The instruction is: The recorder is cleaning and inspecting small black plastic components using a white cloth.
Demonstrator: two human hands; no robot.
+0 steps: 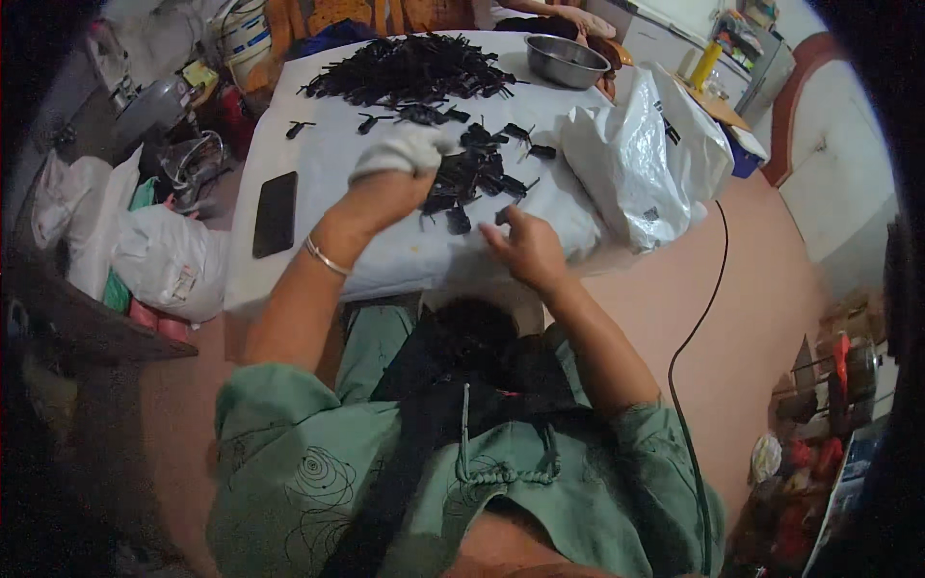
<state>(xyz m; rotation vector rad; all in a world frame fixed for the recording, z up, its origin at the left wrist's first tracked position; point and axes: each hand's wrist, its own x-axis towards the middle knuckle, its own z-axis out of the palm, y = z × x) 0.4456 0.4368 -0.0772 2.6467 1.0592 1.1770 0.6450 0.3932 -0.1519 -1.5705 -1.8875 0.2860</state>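
Observation:
My left hand (400, 159), in a white knitted glove and smeared by motion, hovers over the white-covered table at the left edge of a small cluster of black plastic parts (472, 173). Its fingers cannot be made out. My bare right hand (528, 249) is at the near right side of that cluster, thumb and forefinger bent around a small dark part (502, 217). Each loose part has a blocky body with a thin stem sticking out. Farther back lies a much larger heap of the same black parts (414, 69).
A dark phone (276, 214) lies at the table's left. A metal bowl (567, 62) stands at the far right, near another person's arm (568, 14). A white plastic sack (641, 159) rests on the right edge. Bags (173, 260) fill a shelf at left; a black cable (699, 328) crosses the floor.

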